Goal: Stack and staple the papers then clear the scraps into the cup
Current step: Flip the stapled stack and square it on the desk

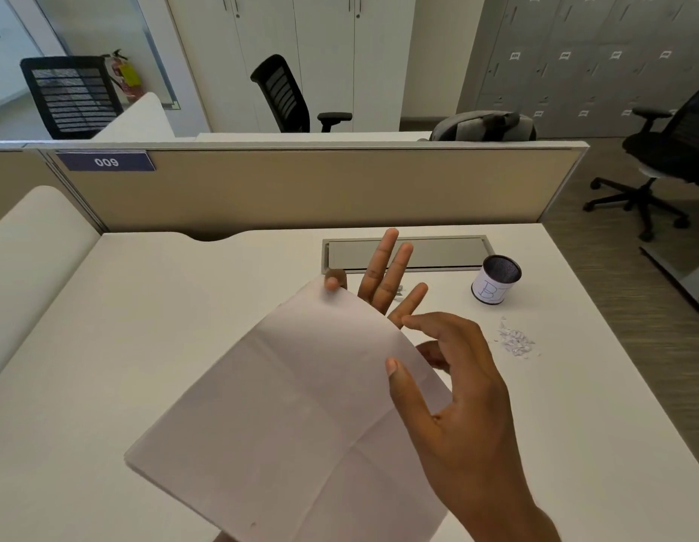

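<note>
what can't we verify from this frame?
Head view only:
- Stapler: none in view; a small grey item behind the left hand is too hidden to name.
- Papers: sheet count and any staple unreadable.
- Cup: interior too dark.
- Right hand: fingers behind the sheet hidden.

The papers (301,404) hide the left hand's (379,283) palm and wrist, and their near corner runs off the bottom edge. A small grey thing (399,294) behind the fingers is too covered to name. The scraps (516,340) are too small to count.
</note>
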A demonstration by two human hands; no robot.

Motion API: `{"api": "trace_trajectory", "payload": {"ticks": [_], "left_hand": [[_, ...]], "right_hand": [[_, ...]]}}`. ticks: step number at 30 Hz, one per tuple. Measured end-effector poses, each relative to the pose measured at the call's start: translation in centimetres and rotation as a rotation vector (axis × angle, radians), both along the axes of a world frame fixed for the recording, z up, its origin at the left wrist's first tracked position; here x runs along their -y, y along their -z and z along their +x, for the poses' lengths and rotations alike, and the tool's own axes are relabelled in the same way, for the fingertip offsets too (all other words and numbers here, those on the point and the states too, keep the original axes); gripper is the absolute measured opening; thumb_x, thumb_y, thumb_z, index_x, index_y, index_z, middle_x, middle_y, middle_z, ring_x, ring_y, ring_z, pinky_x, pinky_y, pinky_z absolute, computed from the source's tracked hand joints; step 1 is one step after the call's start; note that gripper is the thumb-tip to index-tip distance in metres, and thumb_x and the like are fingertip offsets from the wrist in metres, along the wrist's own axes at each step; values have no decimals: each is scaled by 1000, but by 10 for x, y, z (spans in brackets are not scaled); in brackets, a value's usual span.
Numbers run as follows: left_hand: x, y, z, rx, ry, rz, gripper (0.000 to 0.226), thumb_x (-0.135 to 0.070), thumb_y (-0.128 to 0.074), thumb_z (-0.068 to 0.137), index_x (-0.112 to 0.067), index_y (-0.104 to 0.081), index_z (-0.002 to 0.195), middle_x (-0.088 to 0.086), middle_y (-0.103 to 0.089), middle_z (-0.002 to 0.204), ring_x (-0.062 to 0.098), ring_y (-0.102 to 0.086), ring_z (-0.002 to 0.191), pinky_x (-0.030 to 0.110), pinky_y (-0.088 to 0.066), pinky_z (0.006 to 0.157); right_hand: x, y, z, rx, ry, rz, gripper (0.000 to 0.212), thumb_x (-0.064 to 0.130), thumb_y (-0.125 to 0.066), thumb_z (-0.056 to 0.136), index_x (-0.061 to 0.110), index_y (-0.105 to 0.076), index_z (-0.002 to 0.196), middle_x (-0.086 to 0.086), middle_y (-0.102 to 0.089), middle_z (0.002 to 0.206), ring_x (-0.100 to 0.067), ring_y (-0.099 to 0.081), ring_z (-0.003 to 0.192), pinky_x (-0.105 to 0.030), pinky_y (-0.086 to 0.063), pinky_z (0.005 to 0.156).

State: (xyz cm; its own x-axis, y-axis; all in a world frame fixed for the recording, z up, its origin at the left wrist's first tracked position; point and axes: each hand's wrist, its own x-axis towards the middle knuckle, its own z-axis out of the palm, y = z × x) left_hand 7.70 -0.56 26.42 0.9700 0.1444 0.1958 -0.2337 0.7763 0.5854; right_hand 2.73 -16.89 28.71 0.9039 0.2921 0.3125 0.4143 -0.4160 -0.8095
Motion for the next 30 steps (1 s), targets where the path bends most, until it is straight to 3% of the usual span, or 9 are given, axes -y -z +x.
{"api": "trace_trajectory", "payload": {"ticks": [2, 4, 10, 14, 19, 23, 25, 27, 30], "left_hand": [[-4, 10, 4, -79, 85, -181, 24, -23, -59, 102, -9, -75, 91, 24, -37, 168, 41, -38, 156, 61, -11, 130], [-2, 13, 8, -104, 99, -219, 24, -23, -60, 103, -10, -79, 100, 23, -40, 167, 40, -39, 155, 57, -17, 130], [16, 43, 17, 105, 165, -445, 58, -55, -34, 108, -21, -65, 144, 20, -31, 172, 37, -30, 160, 59, -14, 130], [17, 53, 22, 215, 240, -471, 80, -69, -14, 101, -24, -56, 153, 19, -28, 173, 36, -27, 161, 60, -13, 130], [12, 55, 27, 280, 293, -494, 77, -67, -16, 103, -24, -58, 151, 18, -31, 172, 35, -30, 160, 59, -21, 129], [4, 37, 23, 176, 256, -477, 44, -49, -51, 106, -22, -73, 133, 20, -43, 166, 37, -42, 154, 64, -34, 123], [2, 25, 20, -72, 137, -449, 22, -33, -62, 98, -22, -82, 97, 15, -65, 147, 34, -65, 135, 59, -53, 107], [-7, 21, 23, -346, -22, -327, 28, -29, -58, 87, -24, -73, 64, 2, -83, 105, 24, -82, 91, 45, -66, 78], [-30, 18, 31, -482, -118, -31, 56, -25, -35, 110, -23, -71, 68, -6, -70, 66, 12, -67, 54, 25, -58, 57]], "right_hand": [[0, 2, 1, -50, 1, -20, 30, 56, -62, 91, 55, -48, 118, 31, -53, 117, 1, -56, 108, 1, -44, 83], [1, 4, 2, -73, 3, -16, 32, 56, -62, 87, 52, -50, 116, 30, -55, 115, 3, -55, 108, 1, -43, 82], [-3, 5, 3, -91, 36, -46, 38, 53, -67, 78, 47, -53, 112, 33, -54, 110, 11, -51, 110, 11, -36, 78], [-6, 8, 5, -72, 48, -43, 38, 53, -67, 77, 47, -53, 112, 32, -55, 109, 13, -50, 112, 14, -33, 77], [-12, 11, 9, -57, 59, -48, 38, 51, -68, 78, 47, -53, 113, 30, -56, 109, 11, -49, 113, 14, -33, 78], [-18, 16, 17, -64, 54, -85, 40, 54, -68, 80, 54, -46, 113, 39, -49, 112, 12, -51, 111, 10, -40, 75], [-18, 20, 23, -117, 48, -99, 45, 52, -72, 86, 61, -40, 116, 40, -48, 117, 12, -51, 110, 2, -44, 75], [-18, 25, 27, -120, 64, -86, 48, 48, -72, 89, 60, -40, 123, 37, -49, 125, 11, -51, 115, -6, -44, 85], [-20, 31, 27, -141, 0, 7, 42, 48, -67, 91, 43, -51, 130, 30, -55, 134, 6, -51, 127, -10, -41, 102]]}}
